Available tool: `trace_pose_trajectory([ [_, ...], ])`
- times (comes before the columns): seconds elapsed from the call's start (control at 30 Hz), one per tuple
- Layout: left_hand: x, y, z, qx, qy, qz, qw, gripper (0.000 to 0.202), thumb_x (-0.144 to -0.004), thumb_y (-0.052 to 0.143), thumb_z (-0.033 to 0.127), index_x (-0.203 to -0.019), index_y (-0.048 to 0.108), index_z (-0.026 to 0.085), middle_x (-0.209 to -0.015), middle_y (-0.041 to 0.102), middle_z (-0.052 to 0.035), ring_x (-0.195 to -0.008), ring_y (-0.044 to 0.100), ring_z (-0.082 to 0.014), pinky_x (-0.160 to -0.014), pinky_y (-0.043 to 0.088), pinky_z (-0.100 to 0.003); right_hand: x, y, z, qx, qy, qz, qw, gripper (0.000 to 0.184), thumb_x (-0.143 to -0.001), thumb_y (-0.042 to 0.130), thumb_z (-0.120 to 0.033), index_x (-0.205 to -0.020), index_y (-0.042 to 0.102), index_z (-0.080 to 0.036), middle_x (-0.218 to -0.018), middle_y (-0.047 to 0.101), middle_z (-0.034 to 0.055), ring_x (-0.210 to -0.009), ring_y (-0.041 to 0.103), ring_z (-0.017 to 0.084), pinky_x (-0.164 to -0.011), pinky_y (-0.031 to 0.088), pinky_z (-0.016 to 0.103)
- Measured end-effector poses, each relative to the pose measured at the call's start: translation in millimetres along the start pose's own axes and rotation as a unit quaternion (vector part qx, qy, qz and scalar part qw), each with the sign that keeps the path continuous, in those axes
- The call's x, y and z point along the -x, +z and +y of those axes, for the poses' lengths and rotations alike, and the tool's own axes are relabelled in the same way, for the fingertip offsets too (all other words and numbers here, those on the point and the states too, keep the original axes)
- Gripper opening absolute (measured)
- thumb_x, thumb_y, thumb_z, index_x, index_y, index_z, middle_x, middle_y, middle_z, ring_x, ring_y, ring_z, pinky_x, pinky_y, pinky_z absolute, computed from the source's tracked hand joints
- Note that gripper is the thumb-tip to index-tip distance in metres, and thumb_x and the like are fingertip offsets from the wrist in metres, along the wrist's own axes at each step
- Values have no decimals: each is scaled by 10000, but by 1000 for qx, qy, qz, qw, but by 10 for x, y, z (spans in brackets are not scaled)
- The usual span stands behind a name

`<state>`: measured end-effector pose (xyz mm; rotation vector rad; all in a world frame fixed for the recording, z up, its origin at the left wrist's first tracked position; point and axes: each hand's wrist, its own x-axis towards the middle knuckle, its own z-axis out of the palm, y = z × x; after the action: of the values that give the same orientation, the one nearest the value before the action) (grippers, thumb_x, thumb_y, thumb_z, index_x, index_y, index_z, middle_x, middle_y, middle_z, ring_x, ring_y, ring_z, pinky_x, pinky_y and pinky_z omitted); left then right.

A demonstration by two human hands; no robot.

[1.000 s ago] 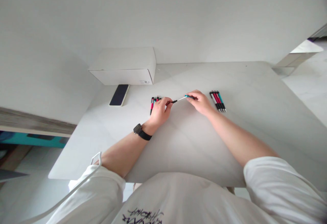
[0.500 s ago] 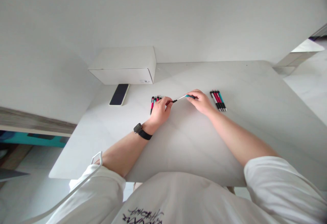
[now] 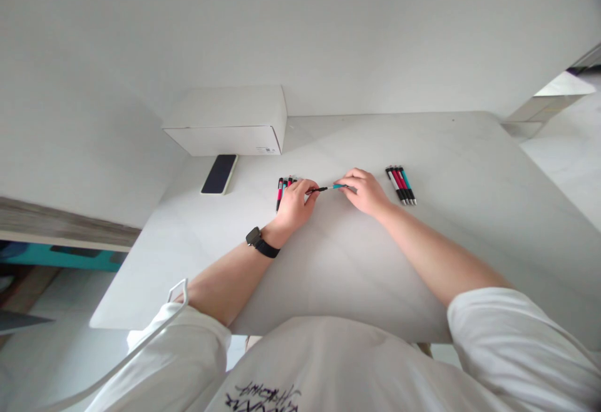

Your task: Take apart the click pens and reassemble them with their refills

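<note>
Between thumb and fingers, my left hand (image 3: 297, 204) grips the black front part of a pen (image 3: 321, 190). My right hand (image 3: 369, 194) pinches the pen's teal barrel (image 3: 339, 186). A short pale length of refill (image 3: 330, 187) shows between the two parts, partly inside the barrel. Beside and partly under my left hand lies a group of pens (image 3: 280, 190) in red, teal and black, some of it hidden. Just right of my right hand, several pens (image 3: 400, 185) lie side by side, white, red and teal with black grips.
A white box (image 3: 225, 139) stands against the wall at the back left of the white table (image 3: 357, 287). In front of it lies a phone (image 3: 220, 174), dark screen up. A white cable (image 3: 126, 359) runs by my left sleeve.
My right hand has moved slightly down and left with the teal barrel. The two pen parts are closer together, and less refill shows. My left hand has barely moved.
</note>
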<state>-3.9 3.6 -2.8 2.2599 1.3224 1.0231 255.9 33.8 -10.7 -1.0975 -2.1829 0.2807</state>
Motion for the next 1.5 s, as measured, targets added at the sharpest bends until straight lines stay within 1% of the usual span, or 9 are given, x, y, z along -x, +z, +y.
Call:
trace_pose_trajectory([
  [0.17, 8, -3, 19, 9, 10, -15, 1000, 99, -1017, 574, 242, -1066, 657, 221, -1008, 720, -51, -968, 671, -204, -905, 528, -345, 6, 8, -90, 24, -21, -36, 999, 234, -972, 677, -246, -1161, 806, -295, -1022, 729, 59, -943, 672, 229, -909, 487, 382],
  [0.33, 6, -10, 30, 10, -1, -20, 1000, 116, -1022, 582, 266, -1045, 686, 221, -988, 742, -43, -944, 682, -200, -895, 526, -339, 10, -3, -127, 32, -23, -39, 998, 218, -977, 671, -235, -1141, 810, -274, -1012, 732, 59, -936, 673, 225, -900, 475, 372],
  [0.6, 6, -9, 35, 11, -15, -42, 999, 137, -1016, 593, 290, -1035, 715, 230, -964, 764, -32, -921, 694, -205, -873, 508, -337, 11, 18, -124, 34, -35, -59, 997, 217, -974, 673, -229, -1133, 812, -278, -998, 726, 61, -930, 660, 226, -876, 465, 362],
  [0.73, 5, -19, 42, 16, -29, -50, 998, 144, -1011, 586, 290, -1014, 719, 236, -935, 769, -24, -901, 689, -202, -860, 502, -327, 15, 3, -142, 37, -38, -49, 997, 206, -974, 678, -238, -1124, 813, -277, -970, 703, 59, -901, 639, 220, -854, 451, 354],
  [0.87, 8, -28, 54, 11, -41, -66, 997, 201, -1029, 543, 312, -961, 715, 237, -875, 768, -11, -845, 677, -192, -833, 491, -314, 18, -12, -158, 47, -42, -38, 997, 186, -963, 693, -230, -1091, 817, -282, -938, 675, 58, -905, 619, 225, -858, 433, 362],
  [1.13, 7, -42, 93, 22, -38, -103, 994, 309, -1060, 477, 308, -847, 687, 231, -811, 760, -16, -832, 693, -199, -822, 501, -317, 10, -28, -202, 68, -58, -32, 996, 155, -958, 677, -198, -1014, 809, -256, -949, 662, 71, -949, 597, 246, -889, 422, 391],
  [1.27, 10, -26, 63, 25, -33, -90, 995, 229, -1040, 514, 279, -907, 696, 236, -838, 766, -12, -858, 702, -205, -839, 514, -326, 17, -23, -199, 67, -52, -45, 995, 151, -965, 675, -233, -1030, 808, -266, -952, 671, 72, -944, 608, 246, -898, 423, 395],
  [1.37, 8, -9, 31, 25, -28, -62, 997, 125, -1005, 582, 258, -1012, 706, 241, -938, 775, -14, -916, 710, -208, -874, 529, -341, 23, -10, -182, 68, -49, -69, 994, 175, -976, 671, -275, -1086, 807, -275, -953, 688, 71, -933, 621, 245, -900, 423, 397],
  [1.5, 1, -1, 20, 25, -19, -57, 998, 99, -976, 631, 245, -1045, 702, 236, -1010, 768, -33, -961, 711, -211, -908, 545, -353, 19, 0, -171, 71, -52, -91, 992, 209, -998, 637, -291, -1121, 803, -262, -959, 707, 74, -924, 631, 241, -889, 419, 393],
])
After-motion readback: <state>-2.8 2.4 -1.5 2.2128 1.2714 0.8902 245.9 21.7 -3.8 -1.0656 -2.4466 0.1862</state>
